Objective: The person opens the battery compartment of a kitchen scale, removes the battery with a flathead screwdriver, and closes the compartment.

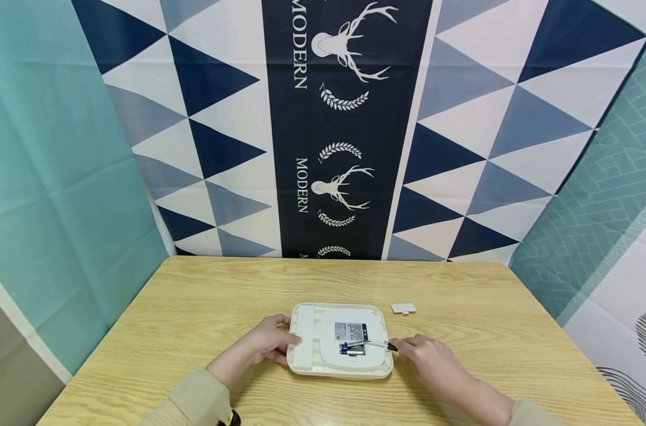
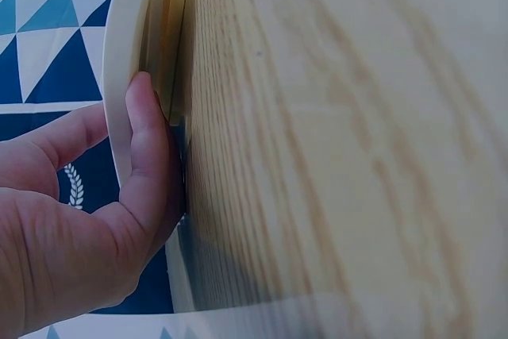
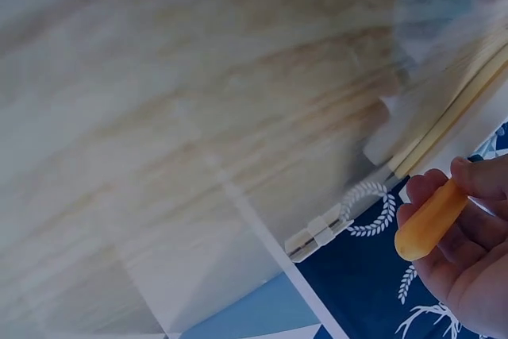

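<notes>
A white rounded-rectangle device (image 1: 328, 370) lies on the table with its labelled back up and a small battery compartment open. A battery (image 1: 357, 352) shows in that compartment. My left hand (image 1: 274, 340) grips the device's left edge, thumb on top and fingers at the side and underneath. In my right hand (image 1: 426, 358), by the device's right edge, is a screwdriver (image 1: 377, 344) with a metal shaft; its shaft reaches left over the back to the compartment. The right wrist view shows its orange handle (image 3: 432, 220) pinched between thumb and fingers.
A small white cover (image 1: 403, 308) with a tab lies on the wooden table (image 1: 238, 284), behind and right of the device. Patterned cloth (image 1: 333, 130) hangs behind the table's far edge, with teal cloth (image 1: 62, 177) along the left side.
</notes>
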Available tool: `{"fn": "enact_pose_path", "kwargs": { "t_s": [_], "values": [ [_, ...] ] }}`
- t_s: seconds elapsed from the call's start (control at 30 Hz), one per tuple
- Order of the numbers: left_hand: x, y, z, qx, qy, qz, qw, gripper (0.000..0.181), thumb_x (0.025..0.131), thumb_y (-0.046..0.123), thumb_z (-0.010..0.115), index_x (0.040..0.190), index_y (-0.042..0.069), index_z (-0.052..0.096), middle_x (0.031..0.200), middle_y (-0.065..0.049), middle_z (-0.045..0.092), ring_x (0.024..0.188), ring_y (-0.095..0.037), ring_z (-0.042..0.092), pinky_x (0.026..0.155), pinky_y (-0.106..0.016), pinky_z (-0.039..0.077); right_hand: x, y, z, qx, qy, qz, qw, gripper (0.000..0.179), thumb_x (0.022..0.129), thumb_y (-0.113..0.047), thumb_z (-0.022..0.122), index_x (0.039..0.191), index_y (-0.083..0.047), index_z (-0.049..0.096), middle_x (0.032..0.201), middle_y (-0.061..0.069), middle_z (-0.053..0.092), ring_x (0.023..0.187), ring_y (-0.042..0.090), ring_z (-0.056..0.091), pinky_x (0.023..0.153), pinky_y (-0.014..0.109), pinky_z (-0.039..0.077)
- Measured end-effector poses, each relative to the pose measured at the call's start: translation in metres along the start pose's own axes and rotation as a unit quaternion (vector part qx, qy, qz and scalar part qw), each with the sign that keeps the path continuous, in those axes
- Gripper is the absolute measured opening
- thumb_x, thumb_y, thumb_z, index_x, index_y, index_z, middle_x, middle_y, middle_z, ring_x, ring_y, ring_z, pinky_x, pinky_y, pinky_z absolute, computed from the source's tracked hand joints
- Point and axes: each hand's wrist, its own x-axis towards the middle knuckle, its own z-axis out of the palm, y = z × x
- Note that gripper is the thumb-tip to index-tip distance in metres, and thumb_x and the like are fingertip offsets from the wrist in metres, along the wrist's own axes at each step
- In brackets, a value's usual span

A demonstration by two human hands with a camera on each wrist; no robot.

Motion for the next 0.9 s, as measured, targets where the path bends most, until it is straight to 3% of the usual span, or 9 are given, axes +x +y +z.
{"fn": "enact_pose_path", "kwargs": {
  "t_s": [0.4,0.67,0.9],
  "values": [
    [-0.001,0.002,-0.001,-0.005,-0.007,-0.003,1.0,0.058,0.086,0.008,0.067,0.133,-0.006,0.036,0.079,-0.015,0.068,0.064,-0.021,0.067,0.056,-0.037,0.059,0.0,-0.003,-0.005,0.002,-0.016,0.033,0.9993,0.043,0.06,0.007,0.078,0.099,-0.009,0.07,0.082,0.0,0.07,0.07,0.013,0.063,0.054,0.026,0.054],
    [-0.001,0.001,-0.001,-0.005,-0.008,-0.001,1.0,0.058,0.086,0.008,0.067,0.132,-0.006,0.037,0.08,-0.014,0.068,0.064,-0.021,0.067,0.056,-0.037,0.059,0.002,0.0,-0.013,-0.019,-0.012,0.016,0.9996,0.04,0.062,0.003,0.078,0.1,-0.009,0.069,0.083,0.001,0.069,0.07,0.015,0.062,0.056,0.029,0.054],
    [-0.002,0.001,-0.001,-0.006,-0.009,0.002,0.9999,0.059,0.086,0.008,0.067,0.133,-0.007,0.036,0.079,-0.014,0.068,0.064,-0.02,0.067,0.056,-0.037,0.059,0.01,0.001,-0.018,-0.041,-0.001,-0.013,0.9991,0.042,0.059,0.01,0.075,0.096,-0.01,0.07,0.081,0.0,0.068,0.068,0.014,0.06,0.056,0.029,0.054]
  ]
}}
